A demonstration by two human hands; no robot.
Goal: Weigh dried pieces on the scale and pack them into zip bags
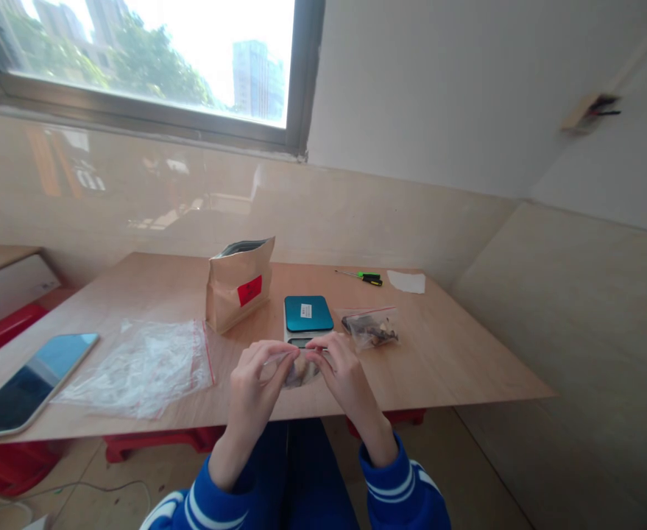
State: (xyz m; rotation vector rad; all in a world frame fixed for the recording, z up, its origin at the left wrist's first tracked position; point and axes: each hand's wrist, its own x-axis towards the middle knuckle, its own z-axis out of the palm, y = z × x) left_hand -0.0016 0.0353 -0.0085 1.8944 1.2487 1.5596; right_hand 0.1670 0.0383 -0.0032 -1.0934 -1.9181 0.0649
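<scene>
My left hand (257,379) and my right hand (348,368) meet low in the middle of the frame, just in front of the kitchen scale (308,315). The fingers of both hands are curled in and pinched close together on the top edge of a small see-through bag (301,372), with pale, lumpy pieces bunched inside it (I can't make out exactly what they are, since my fingers hide part of the bag). The bag sits right between my hands, and I can't tell whether its bottom touches the desk (411,368).

The scale has a teal top and a small white label, and it stands just past my fingertips. To its right lies another small see-through bag (370,330) holding dark and pale bits. To its left, a brown paper pouch (239,285) with a red label stands open at the top. A big crumpled plastic bag (135,369) with a red seal lies further left, beside a tablet (28,386) at the left edge of the desk. Toward the far edge are a small screwdriver (359,277) with a green and black handle and a white slip of paper (405,281). My blue striped sleeves (400,486) show at the bottom of the frame.
</scene>
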